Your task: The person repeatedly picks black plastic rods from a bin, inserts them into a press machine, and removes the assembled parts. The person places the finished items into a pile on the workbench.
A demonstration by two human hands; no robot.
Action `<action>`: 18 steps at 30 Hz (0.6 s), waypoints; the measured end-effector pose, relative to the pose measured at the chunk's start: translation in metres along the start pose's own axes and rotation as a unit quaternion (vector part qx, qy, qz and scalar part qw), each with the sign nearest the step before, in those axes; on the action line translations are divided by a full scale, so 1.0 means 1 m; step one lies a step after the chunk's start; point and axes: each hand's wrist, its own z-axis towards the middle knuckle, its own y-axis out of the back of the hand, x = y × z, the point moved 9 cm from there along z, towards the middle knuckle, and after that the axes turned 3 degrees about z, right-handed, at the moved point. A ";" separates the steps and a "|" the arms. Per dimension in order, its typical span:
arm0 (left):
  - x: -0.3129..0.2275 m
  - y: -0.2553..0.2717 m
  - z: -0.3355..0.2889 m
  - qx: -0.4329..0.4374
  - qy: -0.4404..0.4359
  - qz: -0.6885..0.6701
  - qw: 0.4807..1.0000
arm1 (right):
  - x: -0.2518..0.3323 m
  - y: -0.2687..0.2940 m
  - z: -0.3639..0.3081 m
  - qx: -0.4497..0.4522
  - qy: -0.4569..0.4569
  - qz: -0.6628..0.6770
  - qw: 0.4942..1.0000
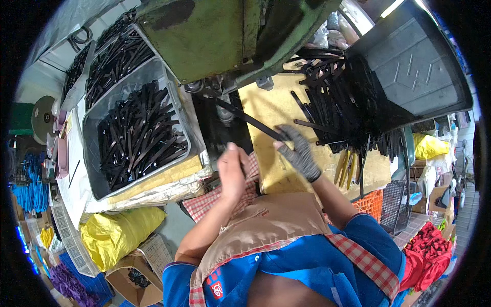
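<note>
Grey-gloved, pinches flat black strip (252,121) endwise in right hand (299,154), toward ten o'clock, seemingly avoiding green metal machine (199,43), with bare left hand (232,173) half-curled, grasp unclear.

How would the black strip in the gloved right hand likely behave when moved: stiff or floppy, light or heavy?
The black strip is probably fairly stiff, running straight from the right hand toward the green machine without visible sag. It is likely light, being slim. Its flat shape suggests it would slide rather than roll.
</note>
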 end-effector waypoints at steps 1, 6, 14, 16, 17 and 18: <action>0.004 0.002 -0.004 -0.004 0.006 -0.001 1.000 | 0.018 0.021 0.001 -0.027 0.058 -0.118 0.991; -0.061 0.047 0.053 -0.084 -0.071 -0.354 0.929 | -0.055 0.150 0.019 -0.165 -0.107 -0.574 0.795; 0.052 0.009 0.033 -0.004 0.218 -0.396 0.892 | -0.069 0.088 0.028 -0.139 0.013 -0.607 0.783; 0.082 0.001 0.027 -0.006 0.316 -0.410 0.856 | -0.056 0.056 0.016 -0.111 0.037 -0.592 0.798; 0.091 -0.001 0.024 0.000 0.343 -0.406 0.847 | -0.051 0.038 0.012 -0.077 0.035 -0.595 0.799; 0.090 -0.002 0.023 -0.003 0.339 -0.410 0.847 | -0.048 0.021 0.002 -0.067 0.046 -0.570 0.818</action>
